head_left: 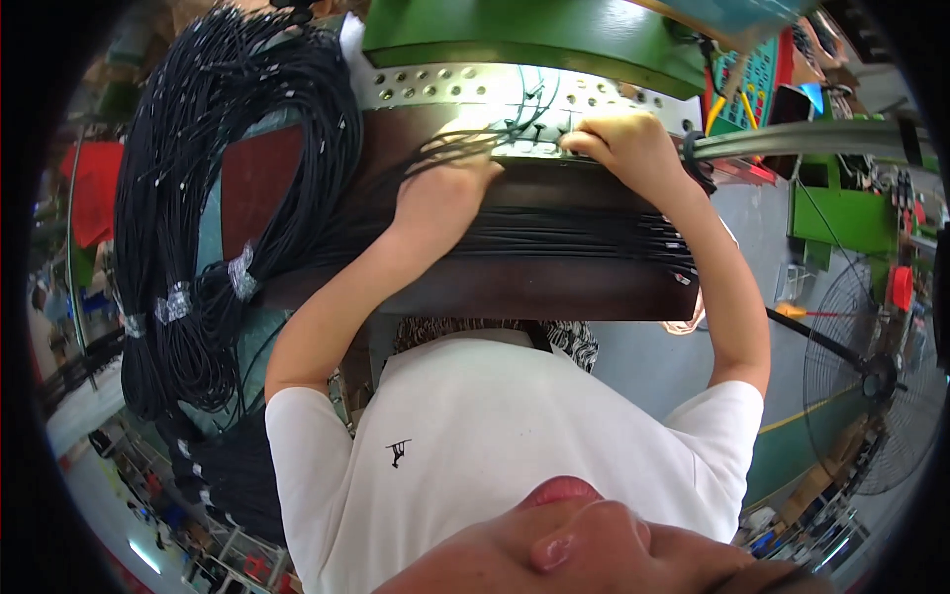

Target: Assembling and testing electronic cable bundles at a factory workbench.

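In the upper middle of the frame, a few thin black cables [455,150] slant up from the left across the fingers of the left hand [445,193] to a brightly lit metal fixture [534,148]. The left hand is partly curled at these cables, its thumb toward the right; glare and the strands hide the fingers, so I cannot tell whether it grips them. The right hand [618,148] is just right of the cables' far ends, its fingers bent inward at the fixture's right side; whether they pinch anything cannot be told.

Below both hands, a row of straight cables [554,236] lies across a smooth, dark red-brown bench [554,292], with small pale ends at the right. On the left of the frame, a thick bundle [163,208] of the same slim, matt black strands hangs in long loops, gathered by crinkled, shiny ties [176,302]. Behind the fixture, a pale plate [440,91] carries rows of round holes, under a glossy green machine body [524,35] at the top edge. A round wire-caged fan [876,378] stands at the right.
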The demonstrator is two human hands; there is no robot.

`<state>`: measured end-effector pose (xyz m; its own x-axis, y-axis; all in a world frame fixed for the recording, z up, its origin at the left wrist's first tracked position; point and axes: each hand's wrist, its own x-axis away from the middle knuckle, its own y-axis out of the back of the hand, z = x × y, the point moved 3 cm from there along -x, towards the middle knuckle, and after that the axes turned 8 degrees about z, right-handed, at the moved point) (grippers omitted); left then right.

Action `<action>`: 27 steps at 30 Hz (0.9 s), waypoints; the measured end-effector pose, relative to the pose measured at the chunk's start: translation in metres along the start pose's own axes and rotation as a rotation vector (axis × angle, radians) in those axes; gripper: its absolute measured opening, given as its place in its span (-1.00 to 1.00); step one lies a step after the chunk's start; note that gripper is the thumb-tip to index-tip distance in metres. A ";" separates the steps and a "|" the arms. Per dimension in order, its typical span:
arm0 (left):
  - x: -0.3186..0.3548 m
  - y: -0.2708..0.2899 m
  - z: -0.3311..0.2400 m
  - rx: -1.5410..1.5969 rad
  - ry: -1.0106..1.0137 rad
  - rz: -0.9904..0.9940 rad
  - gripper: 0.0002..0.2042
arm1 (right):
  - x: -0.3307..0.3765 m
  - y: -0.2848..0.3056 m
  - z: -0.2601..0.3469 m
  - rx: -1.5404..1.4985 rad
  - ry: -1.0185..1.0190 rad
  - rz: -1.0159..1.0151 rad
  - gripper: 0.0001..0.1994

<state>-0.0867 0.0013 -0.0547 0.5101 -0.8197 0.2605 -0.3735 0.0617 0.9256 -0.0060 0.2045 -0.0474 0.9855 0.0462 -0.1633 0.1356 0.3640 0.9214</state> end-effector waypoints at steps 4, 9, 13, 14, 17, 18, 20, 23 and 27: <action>-0.008 -0.006 0.006 0.032 -0.257 -0.394 -0.73 | -0.003 0.008 -0.025 -0.008 -0.138 0.086 -0.64; 0.020 0.007 0.007 0.272 -0.363 -0.560 -0.70 | 0.075 0.058 0.030 0.212 -0.003 -0.389 -0.81; 0.018 -0.004 0.013 0.326 -0.345 -0.508 -0.71 | 0.215 0.069 -0.003 0.401 -0.514 -0.508 -0.81; 0.014 -0.006 0.009 0.330 -0.351 -0.500 -0.71 | 0.230 0.063 -0.005 0.403 -0.524 -0.503 -0.81; 0.004 -0.005 -0.003 0.199 -0.194 -0.208 -0.61 | 0.262 0.042 -0.015 0.640 -1.022 -0.236 -0.59; 0.013 -0.002 -0.005 0.201 -0.202 -0.201 -0.61 | 0.264 0.035 -0.007 0.567 -0.952 -0.321 -0.61; 0.037 0.003 -0.008 -0.085 -0.260 -0.233 -0.47 | 0.244 0.019 0.026 0.350 -0.781 -0.421 -0.65; 0.080 -0.004 0.026 -0.216 -0.195 -0.125 -0.42 | 0.197 -0.003 0.071 0.126 -0.374 -0.303 -0.70; 0.078 0.002 0.043 -0.143 -0.282 -0.182 -0.63 | 0.186 -0.022 0.069 0.203 -0.367 -0.445 -0.72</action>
<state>-0.0809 -0.0867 -0.0443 0.3174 -0.9481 0.0208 -0.1738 -0.0366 0.9841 0.1817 0.1414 -0.0735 0.7955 -0.4068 -0.4491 0.5237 0.0887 0.8473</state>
